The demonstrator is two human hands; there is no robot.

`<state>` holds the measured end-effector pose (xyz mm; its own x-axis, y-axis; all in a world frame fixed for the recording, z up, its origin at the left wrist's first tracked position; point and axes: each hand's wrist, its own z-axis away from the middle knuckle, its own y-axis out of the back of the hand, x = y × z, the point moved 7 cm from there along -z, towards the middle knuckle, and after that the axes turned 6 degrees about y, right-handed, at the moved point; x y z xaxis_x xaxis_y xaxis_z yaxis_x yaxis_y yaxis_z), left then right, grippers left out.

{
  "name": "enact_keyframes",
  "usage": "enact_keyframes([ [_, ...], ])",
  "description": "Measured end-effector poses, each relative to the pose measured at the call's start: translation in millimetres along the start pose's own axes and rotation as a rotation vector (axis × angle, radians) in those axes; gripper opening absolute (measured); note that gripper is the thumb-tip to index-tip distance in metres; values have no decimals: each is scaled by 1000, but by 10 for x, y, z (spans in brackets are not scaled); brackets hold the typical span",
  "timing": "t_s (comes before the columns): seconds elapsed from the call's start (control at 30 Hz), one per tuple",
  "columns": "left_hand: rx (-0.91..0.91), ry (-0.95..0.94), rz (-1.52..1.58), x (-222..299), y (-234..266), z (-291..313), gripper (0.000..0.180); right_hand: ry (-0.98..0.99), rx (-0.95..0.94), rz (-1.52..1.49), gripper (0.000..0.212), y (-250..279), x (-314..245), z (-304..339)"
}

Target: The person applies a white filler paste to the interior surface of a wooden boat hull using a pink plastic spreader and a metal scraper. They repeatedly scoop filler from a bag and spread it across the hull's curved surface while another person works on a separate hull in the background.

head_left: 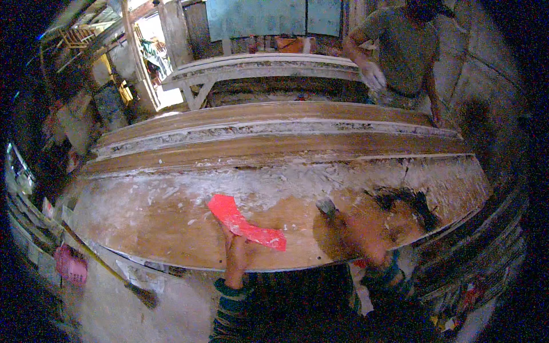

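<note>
My left hand point(234, 243) grips a bent piece of bright red sheet point(247, 226), smeared with white paste, from its near side. In my right hand point(360, 231), whose fingers are blurred, is a small spreader-like tool with a flat grey blade point(326, 206); its handle is hidden by the hand. Both hands are over the near side of a long wooden surface point(160, 228), shaped like an upturned boat hull. White paste point(229, 183) is spread unevenly along its middle.
A dark stringy patch point(409, 206) lies right of my right hand. Beyond the hull, a co-worker point(400, 51) stands at the far right, one hand on its edge. Behind is a long bench point(263, 70). A broom point(140, 291) and pink basket point(71, 264) are at lower left.
</note>
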<state>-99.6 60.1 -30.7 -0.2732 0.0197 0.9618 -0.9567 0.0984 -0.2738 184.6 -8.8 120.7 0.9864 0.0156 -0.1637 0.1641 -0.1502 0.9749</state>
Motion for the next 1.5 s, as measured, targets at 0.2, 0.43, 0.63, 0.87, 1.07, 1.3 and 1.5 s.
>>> enact_keyframes([
  [0.2, 7, -33, 16, 99, -54, 2, 72, 65, 92, -129, 24, 119, 71, -105],
  [0.43, 24, -62, 56, 157, -30, 32, 71, 121, -121, 223, 25, -34, 41, 67],
  [0.63, 9, -63, 55, 159, -59, 22, 70, 35, 43, 132, 22, -286, -44, -186],
  [0.87, 14, -112, 114, 212, -84, 45, 69, 54, -188, 203, 20, -54, -30, 54],
  [1.07, 70, -130, 38, 312, -127, 36, 69, -21, 20, 175, 20, -47, -88, -135],
  [1.3, 76, -143, 40, 338, -125, 76, 69, -22, 45, 247, 24, -7, 54, -31],
  [1.5, 27, -84, 64, 262, -135, 17, 65, -54, 35, 26, 27, -133, -89, -306],
])
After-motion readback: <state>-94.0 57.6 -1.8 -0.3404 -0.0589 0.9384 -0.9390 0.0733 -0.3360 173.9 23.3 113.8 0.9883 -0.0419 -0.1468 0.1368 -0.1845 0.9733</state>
